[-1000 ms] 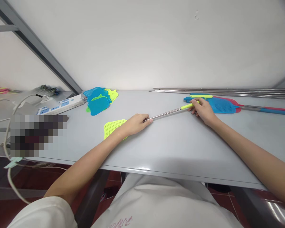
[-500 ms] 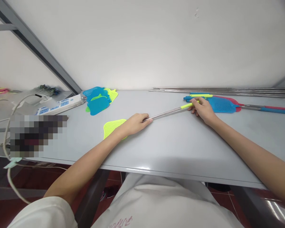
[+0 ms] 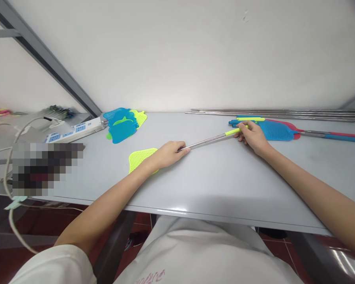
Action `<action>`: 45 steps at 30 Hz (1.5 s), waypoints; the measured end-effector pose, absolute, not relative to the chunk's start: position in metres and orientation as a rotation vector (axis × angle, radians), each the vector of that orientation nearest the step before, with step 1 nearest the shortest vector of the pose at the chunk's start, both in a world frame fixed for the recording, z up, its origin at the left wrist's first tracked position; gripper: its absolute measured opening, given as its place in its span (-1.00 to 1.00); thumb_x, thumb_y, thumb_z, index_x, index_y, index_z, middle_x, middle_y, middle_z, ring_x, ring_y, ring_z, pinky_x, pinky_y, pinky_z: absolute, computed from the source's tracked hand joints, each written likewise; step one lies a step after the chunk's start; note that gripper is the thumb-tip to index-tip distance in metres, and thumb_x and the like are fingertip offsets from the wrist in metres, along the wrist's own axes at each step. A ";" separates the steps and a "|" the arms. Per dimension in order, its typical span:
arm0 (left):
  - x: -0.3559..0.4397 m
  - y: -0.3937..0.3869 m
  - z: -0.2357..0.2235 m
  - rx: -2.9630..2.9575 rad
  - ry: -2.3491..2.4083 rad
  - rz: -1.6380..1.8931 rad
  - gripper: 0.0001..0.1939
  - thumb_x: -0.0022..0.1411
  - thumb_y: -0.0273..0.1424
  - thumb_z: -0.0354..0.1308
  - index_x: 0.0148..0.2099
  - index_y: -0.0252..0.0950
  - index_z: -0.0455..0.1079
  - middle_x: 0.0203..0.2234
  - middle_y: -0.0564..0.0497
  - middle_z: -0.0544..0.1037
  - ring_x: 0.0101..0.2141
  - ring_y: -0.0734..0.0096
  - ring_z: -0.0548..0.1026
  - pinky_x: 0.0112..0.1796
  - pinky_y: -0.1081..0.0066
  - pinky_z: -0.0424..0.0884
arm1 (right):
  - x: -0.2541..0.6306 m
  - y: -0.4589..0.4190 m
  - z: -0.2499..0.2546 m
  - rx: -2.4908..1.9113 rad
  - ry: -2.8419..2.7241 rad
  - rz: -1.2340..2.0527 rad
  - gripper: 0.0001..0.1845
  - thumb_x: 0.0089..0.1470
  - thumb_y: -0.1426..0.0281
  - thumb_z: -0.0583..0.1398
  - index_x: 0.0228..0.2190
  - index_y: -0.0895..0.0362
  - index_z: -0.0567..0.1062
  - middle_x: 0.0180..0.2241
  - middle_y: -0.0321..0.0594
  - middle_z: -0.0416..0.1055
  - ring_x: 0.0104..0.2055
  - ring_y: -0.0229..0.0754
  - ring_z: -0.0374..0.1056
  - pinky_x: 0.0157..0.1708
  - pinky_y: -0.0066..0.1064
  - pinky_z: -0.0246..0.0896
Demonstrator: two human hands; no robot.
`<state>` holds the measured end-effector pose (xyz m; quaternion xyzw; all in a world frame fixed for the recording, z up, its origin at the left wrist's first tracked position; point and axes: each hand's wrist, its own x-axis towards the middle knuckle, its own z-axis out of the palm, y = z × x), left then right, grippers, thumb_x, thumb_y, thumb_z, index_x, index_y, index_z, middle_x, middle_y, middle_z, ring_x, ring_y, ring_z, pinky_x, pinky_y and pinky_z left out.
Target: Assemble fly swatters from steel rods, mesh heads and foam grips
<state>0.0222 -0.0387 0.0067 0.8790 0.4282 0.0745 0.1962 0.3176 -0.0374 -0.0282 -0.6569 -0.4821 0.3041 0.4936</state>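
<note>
Between my hands runs a fly swatter (image 3: 208, 141) with a thin metal rod, a yellow-green grip on the right and a perforated yellow-green head (image 3: 142, 158) on the left. My left hand (image 3: 170, 154) is closed around the rod near the head; the joint of rod and head is hidden under it. My right hand (image 3: 252, 136) pinches the far end of the yellow grip. Behind the right fingers lie loose blue and yellow grip sleeves (image 3: 250, 118), with a blue swatter head (image 3: 276, 131) and a red one beneath it, both on rods with handles.
Several bare metal rods (image 3: 272, 113) lie along the wall at the back right. At the back left is a pile of blue and yellow-green swatter heads (image 3: 122, 125). A white power strip (image 3: 77, 130), cables and a pixelated dark object sit at the far left.
</note>
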 end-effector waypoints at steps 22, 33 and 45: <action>0.022 -0.038 0.008 2.472 1.201 0.193 -0.60 0.27 -0.10 -0.22 -0.42 -0.26 0.22 -0.57 0.08 0.32 -0.52 0.45 0.27 -0.50 0.45 0.10 | 0.318 -0.038 -0.028 -1.576 -1.176 0.735 -0.84 0.07 0.32 0.07 -0.35 0.16 0.34 -0.57 -0.24 0.38 -0.64 -0.36 0.21 -0.76 -0.60 0.00; 0.021 -0.038 0.007 2.465 1.202 0.197 -0.60 0.27 -0.10 -0.22 -0.41 -0.26 0.23 -0.57 0.08 0.33 -0.51 0.45 0.28 -0.49 0.46 0.10 | 0.318 -0.038 -0.028 -1.592 -1.185 0.725 -0.82 0.07 0.32 0.06 -0.33 0.17 0.36 -0.55 -0.22 0.40 -0.64 -0.37 0.22 -0.75 -0.61 0.01; 0.022 -0.038 0.008 2.470 1.203 0.186 -0.61 0.27 -0.11 -0.21 -0.42 -0.26 0.21 -0.58 0.08 0.31 -0.53 0.45 0.27 -0.50 0.45 0.10 | 0.318 -0.038 -0.028 -1.604 -1.202 0.717 -0.81 0.09 0.32 0.05 -0.33 0.17 0.35 -0.54 -0.22 0.40 -0.64 -0.37 0.22 -0.75 -0.60 0.02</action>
